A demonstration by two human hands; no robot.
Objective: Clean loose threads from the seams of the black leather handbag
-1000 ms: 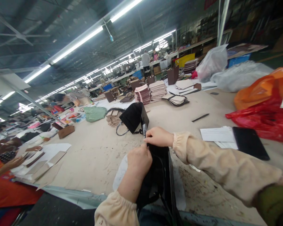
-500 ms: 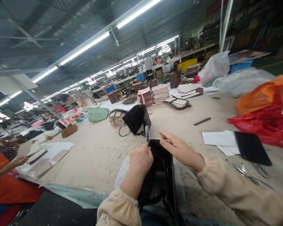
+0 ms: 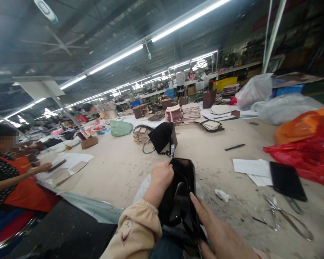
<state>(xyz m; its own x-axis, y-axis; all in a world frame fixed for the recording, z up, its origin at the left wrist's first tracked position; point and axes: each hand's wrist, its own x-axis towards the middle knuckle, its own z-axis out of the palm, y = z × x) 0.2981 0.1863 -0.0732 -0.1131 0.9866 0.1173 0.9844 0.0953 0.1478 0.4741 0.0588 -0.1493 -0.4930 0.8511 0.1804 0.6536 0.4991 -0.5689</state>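
Right hand (image 3: 218, 225) is sitting further down the open black bag's (image 3: 179, 196) right edge now instead of by its far corner, fingers straight and parted, just touching. Left hand (image 3: 160, 178) is gripping the bag's far-left rim. Bag's lying between them, long axis running away from the wearer.
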